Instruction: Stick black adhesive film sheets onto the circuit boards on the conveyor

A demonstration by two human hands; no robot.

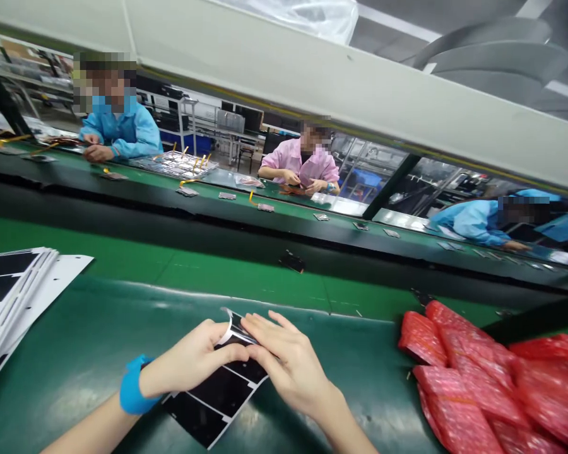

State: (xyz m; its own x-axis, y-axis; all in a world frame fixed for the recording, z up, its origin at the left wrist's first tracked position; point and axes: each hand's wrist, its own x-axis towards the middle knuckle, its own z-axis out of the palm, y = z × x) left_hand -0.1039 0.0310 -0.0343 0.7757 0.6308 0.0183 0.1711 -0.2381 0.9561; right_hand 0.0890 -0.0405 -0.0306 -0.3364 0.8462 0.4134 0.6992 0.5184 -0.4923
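- what are the hands doing with that sheet?
- the left hand [196,359] pinches the black sheet [218,394] with its white borders, thumb on top, near the far end, which curls upward.
- and the right hand [286,359]?
- laid over that same end, fingers nearly straight, thumb tip close by the left thumb. i can't tell whether it grips or only presses.
- so where is the sheet?
- over the middle of the green counter [360,372], short of its far edge, slanting down toward the near side. a blue band [135,388] circles the left wrist.
- anything else on the counter?
- a stack of similar sheets [16,315] at the left end, and red bubble-wrapped bundles [478,384] heaped at the right end, up by the far edge.
- and beyond that edge?
- a green strip with a small black piece [292,260] on it, then a raised line dotted with small boards [266,207]. behind it sit a person in blue [135,129], a person in pink [329,165] and, bent low at the right, another blue sleeve [473,221].
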